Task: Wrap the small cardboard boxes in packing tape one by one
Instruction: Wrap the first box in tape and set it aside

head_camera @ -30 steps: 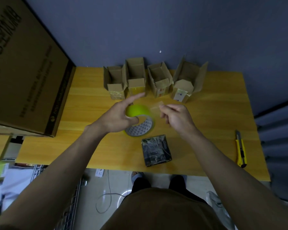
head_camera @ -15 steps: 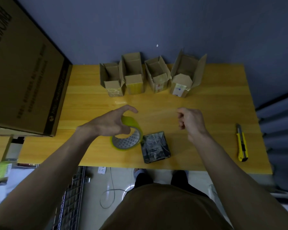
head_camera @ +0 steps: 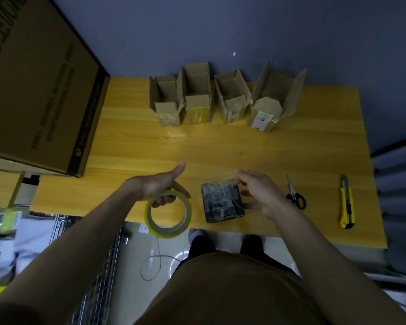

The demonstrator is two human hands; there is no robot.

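A small dark box [head_camera: 222,202], wrapped in shiny clear tape, lies near the table's front edge. My left hand [head_camera: 158,185] holds a yellow-green tape roll [head_camera: 168,215] left of the box, fingers hooked through its core and thumb stretched out. The roll hangs partly over the table edge. My right hand [head_camera: 258,191] is at the box's right side, its fingertips pinching a faint strip of clear tape [head_camera: 229,175] over the box's far edge. Several open cardboard boxes [head_camera: 196,95] stand in a row at the back.
Black-handled scissors [head_camera: 295,195] lie just right of my right hand, with a yellow utility knife [head_camera: 347,205] further right. A large cardboard carton [head_camera: 40,90] fills the left side. The wooden table [head_camera: 220,146] meets a dark wall. A wire rack [head_camera: 96,277] stands below left.
Both hands came nearer to me. The tape roll moved from the table's middle to its front edge. My right hand moved from open air to the dark box, uncovering the scissors.
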